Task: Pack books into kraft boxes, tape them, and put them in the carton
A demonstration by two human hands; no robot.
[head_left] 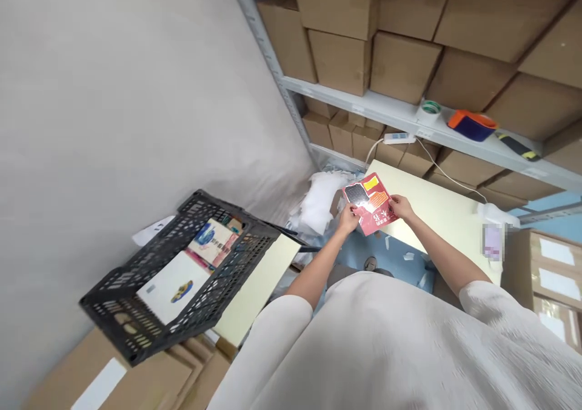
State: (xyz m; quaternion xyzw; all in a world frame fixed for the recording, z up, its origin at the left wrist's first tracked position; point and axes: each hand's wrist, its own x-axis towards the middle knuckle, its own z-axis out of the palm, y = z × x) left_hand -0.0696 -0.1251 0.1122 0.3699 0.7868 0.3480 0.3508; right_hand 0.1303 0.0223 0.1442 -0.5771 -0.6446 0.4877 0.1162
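Note:
A red book (pixel 373 207) with black, yellow and orange patches and white lettering is held up in front of me, over the near edge of a pale yellow table (pixel 436 216). My left hand (pixel 349 218) grips its left edge, the fingers closed on it. On the opposite side my right hand (pixel 401 207) pinches the right edge. To the left, a black plastic crate (pixel 231 264) holds a white book (pixel 175 282) with a blue and yellow picture and another book (pixel 214 240) with blue artwork.
Cardboard boxes (pixel 404 64) fill metal shelving ahead. A tape roll (pixel 429 111), an orange and blue object (pixel 473 125) and a power strip (pixel 399 138) are along the shelf. White wrapping material (pixel 318 201) lies beyond the table's left end. Stacked cartons (pixel 555 270) stand right.

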